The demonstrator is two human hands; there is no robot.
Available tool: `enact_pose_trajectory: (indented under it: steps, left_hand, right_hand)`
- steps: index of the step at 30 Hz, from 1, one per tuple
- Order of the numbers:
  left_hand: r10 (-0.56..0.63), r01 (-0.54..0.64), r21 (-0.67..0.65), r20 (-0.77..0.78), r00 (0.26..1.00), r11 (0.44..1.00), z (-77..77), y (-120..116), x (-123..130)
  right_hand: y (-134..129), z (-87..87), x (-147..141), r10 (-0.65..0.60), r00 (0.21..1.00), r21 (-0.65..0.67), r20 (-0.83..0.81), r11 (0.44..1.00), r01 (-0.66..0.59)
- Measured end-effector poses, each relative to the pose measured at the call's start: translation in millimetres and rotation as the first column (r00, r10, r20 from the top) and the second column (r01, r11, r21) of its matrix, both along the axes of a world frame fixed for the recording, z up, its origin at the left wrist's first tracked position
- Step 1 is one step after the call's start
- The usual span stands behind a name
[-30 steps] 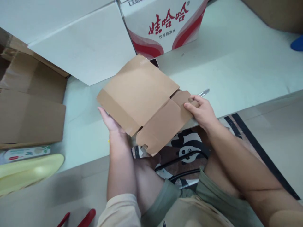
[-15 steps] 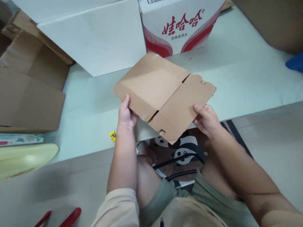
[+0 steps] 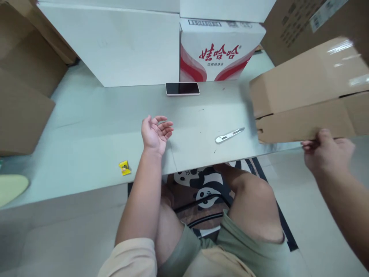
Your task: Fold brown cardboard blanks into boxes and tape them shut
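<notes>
A flattened brown cardboard piece is at the right, above the table's right part. My right hand grips its lower edge, thumb on top. My left hand hangs over the middle of the table, palm up, fingers loosely curled and apart, with nothing in it. Behind it a phone lies face up near the white boxes. A white utility knife rests between my left hand and the cardboard. A small yellow wrapped packet lies near the front edge, left of my left forearm.
White boxes and a red-and-white printed box stand along the back of the table. Brown cartons are at the left, near a pale green rounded object. Another large carton stands back right.
My left hand has let go of the cardboard. My right hand has carried it to the right, uncovering the phone and the knife. The view has shifted a little.
</notes>
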State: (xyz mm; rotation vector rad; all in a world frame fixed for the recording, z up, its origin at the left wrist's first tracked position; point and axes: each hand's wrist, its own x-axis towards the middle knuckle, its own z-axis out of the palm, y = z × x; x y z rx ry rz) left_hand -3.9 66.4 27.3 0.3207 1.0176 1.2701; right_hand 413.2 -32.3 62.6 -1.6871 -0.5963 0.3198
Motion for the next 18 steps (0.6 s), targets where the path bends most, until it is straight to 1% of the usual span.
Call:
enact_pose_trajectory:
  steps: [1, 2, 3, 4, 6, 7, 8, 9, 10, 12, 14, 16, 18]
  left_hand:
    - [-0.001, 0.001, 0.0, 0.0, 1.0, 1.0, -0.7, 1.3, 1.8]
    - [-0.004, 0.004, 0.0, -0.003, 1.0, 1.0, -1.4, 2.7, 3.6]
    - [-0.007, 0.007, 0.002, -0.008, 1.0, 1.0, -2.1, 4.2, 5.4]
    - [-0.009, 0.009, 0.008, -0.014, 1.0, 1.0, -2.6, 5.4, 7.0]
    - [-0.01, 0.01, 0.026, -0.021, 1.0, 1.0, -3.4, 7.4, 9.0]
    - [-0.008, 0.008, 0.035, -0.02, 1.0, 0.999, -3.5, 7.9, 9.2]
    - [-0.006, 0.007, 0.042, -0.016, 1.0, 0.999, -3.5, 8.2, 8.8]
    - [-0.004, 0.004, 0.048, -0.01, 1.0, 0.999, -3.5, 8.3, 7.7]
    - [-0.001, 0.001, 0.054, -0.002, 1.0, 0.999, -3.4, 8.1, 6.0]
    - [0.008, -0.009, 0.066, 0.015, 1.0, 0.998, -3.5, 7.2, 1.5]
    - [0.024, -0.027, 0.08, 0.032, 0.999, 0.996, -3.4, 5.0, -3.6]
    - [0.032, -0.036, 0.088, 0.043, 0.999, 0.995, -2.4, 0.9, -8.8]
    - [0.028, -0.034, 0.096, 0.057, 0.998, 0.995, 0.1, -5.2, -14.8]
  right_hand:
    - [21.5, 9.0, 7.6, -0.063, 0.998, 0.036, 0.001, 0.997, 0.063]
    - [47.2, 19.7, 12.9, -0.084, 0.996, 0.053, -0.008, 0.995, 0.085]
    - [75.6, 31.3, 15.9, -0.078, 0.997, 0.06, -0.013, 0.995, 0.079]
    - [104.5, 42.3, 16.5, -0.043, 0.998, 0.04, -0.034, 0.998, 0.045]
    - [154.1, 57.6, 10.3, -0.005, 0.994, -0.066, -0.108, 0.998, -0.002]
    - [170.8, 59.8, 3.8, 0.033, 0.993, -0.097, -0.11, 0.994, -0.044]
    - [180.3, 57.9, -4.7, 0.088, 0.99, -0.145, -0.115, 0.984, -0.104]
    - [182.7, 52.1, -14.6, 0.152, 0.981, -0.2, -0.119, 0.964, -0.174]
    - [178.7, 43.3, -25.3, 0.227, 0.965, -0.252, -0.129, 0.934, -0.253]
    - [158.2, 20.7, -46.9, 0.36, 0.916, -0.336, -0.177, 0.853, -0.4]
    - [133.1, -0.4, -66.4, 0.465, 0.86, -0.376, -0.209, 0.774, -0.509]
    - [114.1, -13.4, -83.5, 0.579, 0.801, -0.423, -0.154, 0.694, -0.583]
    - [104.3, -16.6, -100.5, 0.678, 0.734, -0.493, -0.031, 0.629, -0.601]
